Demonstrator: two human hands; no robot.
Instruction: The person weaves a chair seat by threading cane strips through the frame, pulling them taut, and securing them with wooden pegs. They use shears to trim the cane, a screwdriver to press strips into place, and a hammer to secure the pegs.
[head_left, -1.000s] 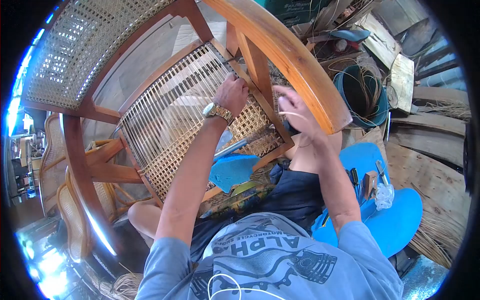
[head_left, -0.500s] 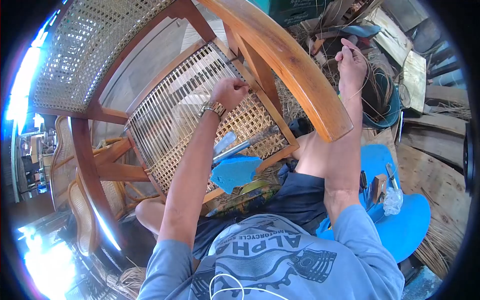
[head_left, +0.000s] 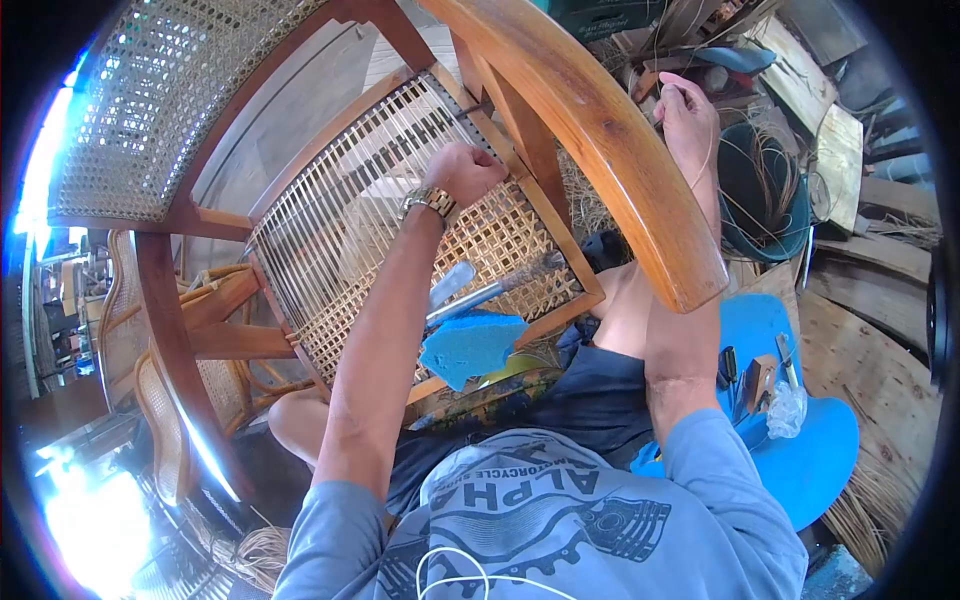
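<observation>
A wooden chair (head_left: 590, 110) stands in front of me, its seat (head_left: 505, 232) partly woven with cane. Parallel strands cover the far part; an open lattice fills the nearer part. My left hand (head_left: 466, 175), with a metal watch at the wrist, is closed at the seat's right rail; what its fingers hold is hidden. Beyond the armrest, my right hand (head_left: 688, 118) is raised, its fingers pinched on a thin cane strand (head_left: 709, 165). A blue foam piece (head_left: 470, 348), a metal rod-like tool (head_left: 482, 298) and a translucent piece (head_left: 452, 283) lie on the seat's near part.
A dark green bucket (head_left: 797, 222) with loose cane stands at the right. A blue plastic seat (head_left: 815, 465) beside me carries small tools and a crumpled clear bag (head_left: 786, 411). Wooden boards (head_left: 850, 345) lie beyond. The curved armrest passes between my hands.
My right hand has shifted slightly left, its fingers closer together, and more of the bucket shows. My left hand stays by the seat rail, turned slightly. The view has shifted a little.
</observation>
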